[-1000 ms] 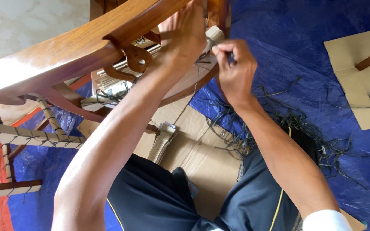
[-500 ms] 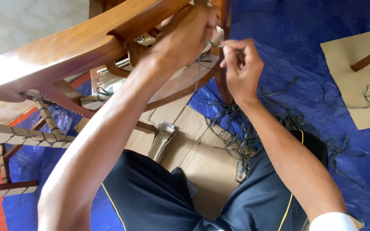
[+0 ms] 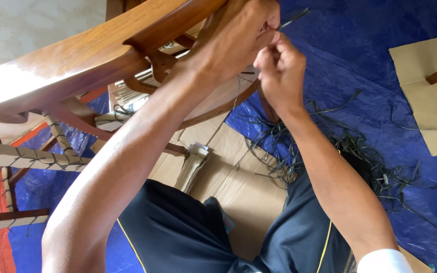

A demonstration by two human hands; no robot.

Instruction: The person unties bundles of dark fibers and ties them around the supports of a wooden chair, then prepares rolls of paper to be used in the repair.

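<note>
The wooden chair frame [image 3: 77, 65] blocks the left; blue tarp [image 3: 360, 60] lies open rightward.

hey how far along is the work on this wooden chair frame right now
Done: the lower rails at left are already wrapped in pale strips and tied with dark cord. In hand: the left hand and right hand meet at the wooden chair frame, pinching a dark strand. Left: a pile of loose dark strands lies on the blue tarp.

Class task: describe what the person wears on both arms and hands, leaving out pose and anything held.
Both forearms are bare, and the left hand and right hand have no gloves, rings or watch showing. A white sleeve edge appears on the right upper arm.
</note>
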